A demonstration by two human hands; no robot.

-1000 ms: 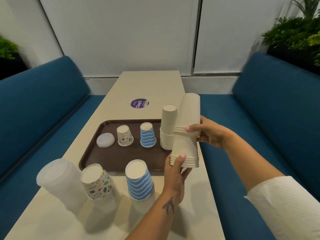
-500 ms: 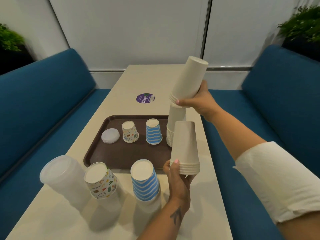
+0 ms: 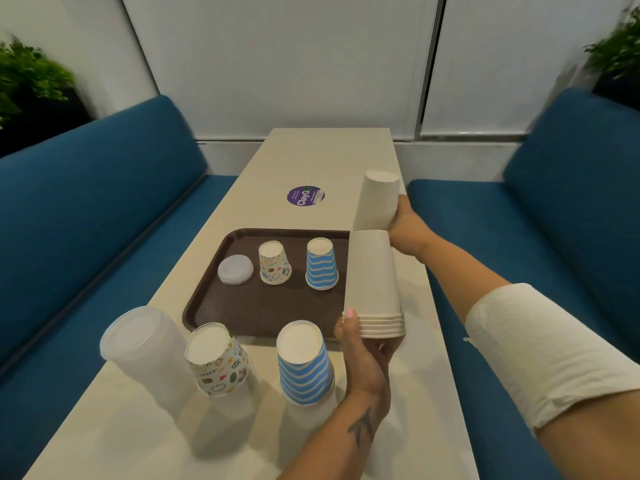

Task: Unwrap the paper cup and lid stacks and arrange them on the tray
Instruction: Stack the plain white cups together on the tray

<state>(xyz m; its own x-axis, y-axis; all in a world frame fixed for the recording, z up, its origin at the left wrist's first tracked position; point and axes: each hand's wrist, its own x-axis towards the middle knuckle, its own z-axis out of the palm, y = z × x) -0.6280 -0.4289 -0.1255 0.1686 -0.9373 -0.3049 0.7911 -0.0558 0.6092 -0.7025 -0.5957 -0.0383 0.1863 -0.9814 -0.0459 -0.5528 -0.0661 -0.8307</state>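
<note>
Left hand [image 3: 360,344] grips the rim end of a short stack of plain white cups [image 3: 375,282], held upside down just above the near right corner of the tray [image 3: 204,292]. Right hand [image 3: 407,226], beyond it, holds a second white stack [image 3: 379,199] at the tray's far right; whether that stack rests on cups already there is hidden. Risk: the left grip is low and fingertip-only, so the tall stack could tip or shed cups; lowered blind, it could knock the striped cup [image 3: 322,265]. Tray holds, left of both hands: lid stack [image 3: 235,270], patterned cup [image 3: 275,263], striped cup. Three wrapped stacks stand on the counter [image 3: 329,157] left of the left hand.
</note>
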